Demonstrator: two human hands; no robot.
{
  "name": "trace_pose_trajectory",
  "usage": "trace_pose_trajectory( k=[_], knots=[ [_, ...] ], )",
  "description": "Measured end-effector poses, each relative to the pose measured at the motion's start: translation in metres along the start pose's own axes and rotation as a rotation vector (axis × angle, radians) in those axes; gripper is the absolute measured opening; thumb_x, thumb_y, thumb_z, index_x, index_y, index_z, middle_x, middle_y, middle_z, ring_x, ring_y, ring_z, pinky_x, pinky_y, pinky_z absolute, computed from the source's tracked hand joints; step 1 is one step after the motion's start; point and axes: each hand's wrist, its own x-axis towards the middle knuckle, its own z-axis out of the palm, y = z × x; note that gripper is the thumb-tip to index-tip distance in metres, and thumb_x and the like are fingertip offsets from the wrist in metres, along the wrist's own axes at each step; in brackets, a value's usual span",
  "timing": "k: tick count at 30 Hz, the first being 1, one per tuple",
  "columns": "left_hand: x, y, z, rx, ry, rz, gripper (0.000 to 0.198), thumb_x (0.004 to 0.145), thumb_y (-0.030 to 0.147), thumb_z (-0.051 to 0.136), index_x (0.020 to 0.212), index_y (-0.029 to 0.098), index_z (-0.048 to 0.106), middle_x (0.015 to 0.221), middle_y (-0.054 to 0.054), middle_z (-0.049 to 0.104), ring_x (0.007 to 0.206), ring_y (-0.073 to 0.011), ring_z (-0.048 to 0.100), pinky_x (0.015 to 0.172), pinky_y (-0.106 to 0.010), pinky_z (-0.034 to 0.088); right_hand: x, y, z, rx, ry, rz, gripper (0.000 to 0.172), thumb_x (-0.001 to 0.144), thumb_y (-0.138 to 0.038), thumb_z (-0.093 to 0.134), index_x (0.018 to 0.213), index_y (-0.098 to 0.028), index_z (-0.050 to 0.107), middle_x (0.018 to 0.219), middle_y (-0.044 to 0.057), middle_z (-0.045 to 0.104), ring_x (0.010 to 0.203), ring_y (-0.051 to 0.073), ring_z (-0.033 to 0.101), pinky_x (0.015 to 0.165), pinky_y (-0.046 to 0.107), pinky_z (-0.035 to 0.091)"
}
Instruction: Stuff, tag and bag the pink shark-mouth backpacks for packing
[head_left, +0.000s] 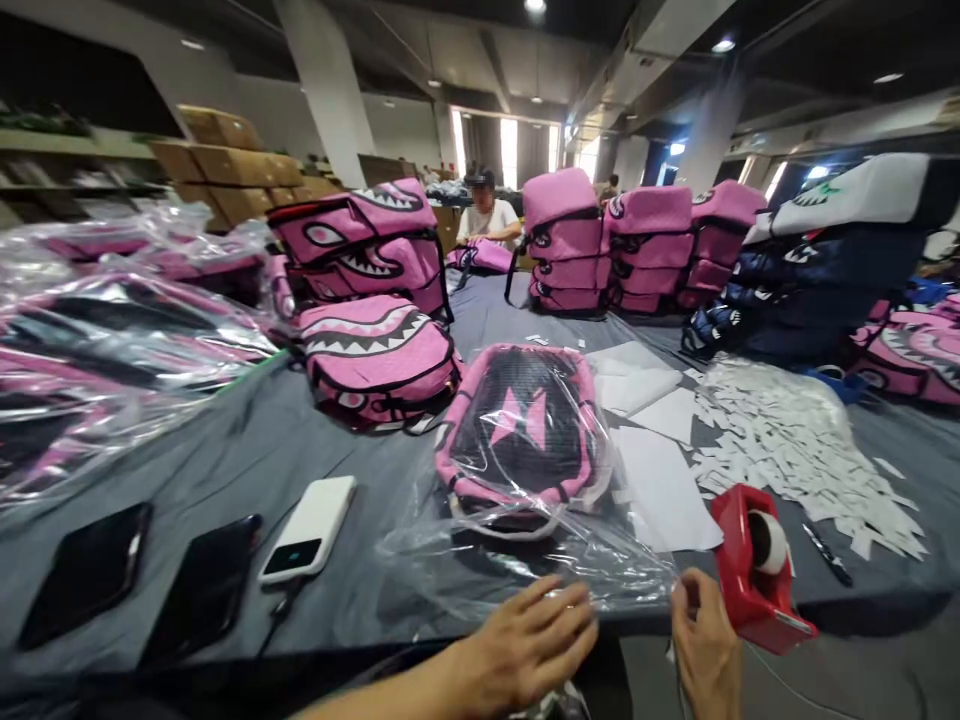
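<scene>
A pink and black backpack (525,425) lies in a clear plastic bag (525,555) on the grey table. My left hand (525,645) rests flat with fingers spread on the bag's open end at the table's front edge. My right hand (701,640) is curled in a pinch right beside a red tape dispenser (754,570), at the bag's corner; what it pinches is too small to make out.
Two dark phones (86,575) and a white power bank (309,528) lie at the front left. Bagged backpacks (97,350) pile up left, pink shark backpacks (375,300) stack behind. Paper slips (787,440) and a pen (829,555) lie right. A seated person (487,215) works at the far end.
</scene>
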Motion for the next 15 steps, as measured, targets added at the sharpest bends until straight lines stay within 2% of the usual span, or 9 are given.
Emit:
trace_pose_trajectory(
  k=[2,3,5,6,7,9,11,13,15],
  knots=[
    [-0.043,0.0,-0.034,0.319,0.181,-0.271,0.039,0.085,0.017,0.068,0.122,0.028,0.065,0.12,-0.004,0.068,0.127,-0.0212,0.054,0.115,-0.041,0.033,-0.016,0.003,0.006,0.066,-0.089,0.137,0.052,0.09,-0.072,0.04,0.092,-0.023,0.057,0.067,0.004,0.069,0.05,0.021,0.066,0.047,0.028,0.049],
    [-0.062,-0.009,-0.048,0.458,0.218,-0.471,0.036,0.085,0.018,0.068,0.12,0.027,0.066,0.118,-0.007,0.068,0.125,-0.0243,0.055,0.112,-0.044,0.035,-0.022,0.001,0.008,0.104,-0.116,0.181,0.052,0.088,-0.074,0.042,0.09,-0.023,0.056,0.062,0.003,0.067,0.047,0.02,0.065,0.047,0.028,0.049],
    [-0.095,-0.035,-0.072,0.591,0.203,-0.871,0.022,0.087,0.027,0.063,0.108,0.021,0.069,0.108,-0.011,0.07,0.112,-0.0287,0.062,0.1,-0.045,0.042,-0.024,-0.006,0.011,0.142,-0.099,0.209,0.053,0.085,-0.076,0.044,0.087,-0.024,0.055,0.06,0.002,0.066,0.047,0.02,0.065,0.051,0.028,0.05],
    [-0.109,-0.046,-0.081,0.562,0.201,-1.054,0.02,0.089,0.034,0.057,0.097,0.019,0.069,0.097,-0.01,0.072,0.098,-0.0274,0.066,0.091,-0.042,0.046,-0.022,-0.009,0.012,0.126,-0.066,0.197,0.055,0.083,-0.077,0.043,0.086,-0.024,0.055,0.062,0.003,0.067,0.048,0.02,0.065,0.052,0.028,0.05],
    [-0.123,-0.053,-0.088,0.494,0.221,-1.233,0.026,0.09,0.04,0.052,0.085,0.019,0.067,0.082,-0.007,0.071,0.08,-0.0241,0.066,0.079,-0.037,0.048,-0.018,-0.011,0.011,0.088,-0.03,0.177,0.056,0.083,-0.079,0.042,0.085,-0.024,0.055,0.064,0.004,0.068,0.05,0.02,0.065,0.052,0.029,0.05],
    [-0.143,-0.055,-0.097,0.296,0.282,-1.545,0.037,0.087,0.051,0.046,0.071,0.021,0.061,0.059,-0.001,0.062,0.055,-0.0179,0.057,0.061,-0.03,0.045,-0.01,-0.012,0.009,-0.02,0.023,0.135,0.059,0.082,-0.08,0.038,0.083,-0.023,0.056,0.067,0.006,0.068,0.052,0.021,0.065,0.052,0.03,0.048],
    [-0.154,-0.041,-0.101,0.091,0.29,-1.724,0.043,0.083,0.057,0.043,0.065,0.021,0.059,0.048,0.002,0.056,0.046,-0.0163,0.052,0.053,-0.027,0.041,-0.007,-0.01,0.005,-0.11,0.04,0.113,0.06,0.084,-0.078,0.035,0.084,-0.023,0.057,0.068,0.007,0.068,0.053,0.022,0.064,0.051,0.03,0.045],
    [-0.156,-0.025,-0.103,-0.038,0.277,-1.771,0.044,0.081,0.055,0.04,0.063,0.022,0.061,0.045,0.001,0.057,0.046,-0.017,0.053,0.051,-0.026,0.04,-0.011,-0.009,0.001,-0.139,0.023,0.102,0.056,0.086,-0.074,0.036,0.086,-0.022,0.057,0.067,0.007,0.067,0.053,0.021,0.063,0.051,0.03,0.043],
    [-0.154,-0.013,-0.107,-0.083,0.322,-1.805,0.041,0.079,0.051,0.04,0.061,0.022,0.063,0.046,0.0,0.059,0.047,-0.0177,0.054,0.05,-0.026,0.041,-0.02,-0.009,-0.004,-0.105,-0.014,0.072,0.047,0.089,-0.066,0.039,0.086,-0.022,0.057,0.065,0.004,0.065,0.052,0.018,0.06,0.052,0.028,0.044]
  ],
)
